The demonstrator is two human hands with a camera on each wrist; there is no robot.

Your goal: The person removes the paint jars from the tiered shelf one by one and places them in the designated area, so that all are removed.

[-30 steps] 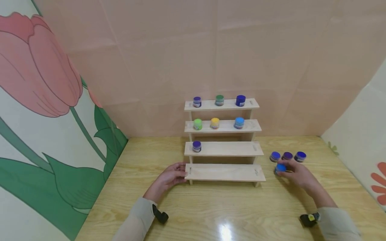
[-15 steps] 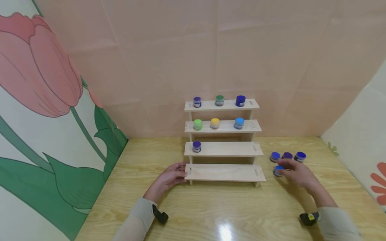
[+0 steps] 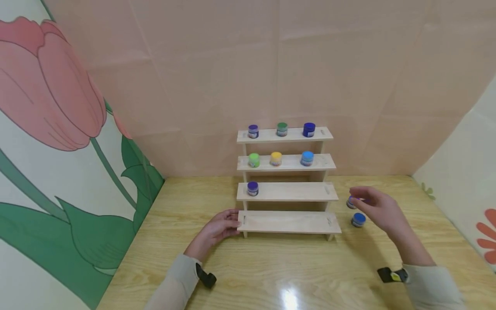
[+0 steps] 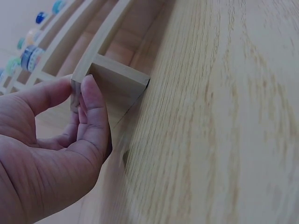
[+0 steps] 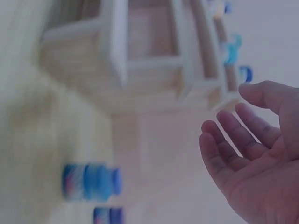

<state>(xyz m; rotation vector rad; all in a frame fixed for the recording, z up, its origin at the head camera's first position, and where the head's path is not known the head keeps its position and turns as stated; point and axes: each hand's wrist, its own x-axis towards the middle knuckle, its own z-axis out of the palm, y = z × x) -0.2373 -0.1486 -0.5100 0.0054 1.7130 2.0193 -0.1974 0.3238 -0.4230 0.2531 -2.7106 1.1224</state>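
Note:
A four-step wooden display rack [image 3: 288,221] stands mid-table. At its lower left end my left hand [image 3: 218,226] pinches the bottom board between thumb and fingers, as the left wrist view shows plainly. My right hand [image 3: 381,211] hovers to the right of the rack, fingers apart and holding nothing. Just below its fingertips, a small blue-lidded jar [image 3: 358,220] sits on the table. Another blue-lidded jar [image 3: 350,203] behind it is partly covered by the fingers; jars farther right are mostly hidden by this hand. Jars are blurred in the right wrist view.
Three jars, including a green-lidded jar [image 3: 282,129], line the top step. The second step bears lime, yellow-lidded [image 3: 276,159] and light blue jars. One purple-lidded jar [image 3: 252,188] is at the third step's left. A pinkish backdrop [image 3: 201,86] hangs behind the table.
My right hand has set the blue-lidded jar slightly to the left, let go of it and lifted up and back. My left hand keeps its place on the rack.

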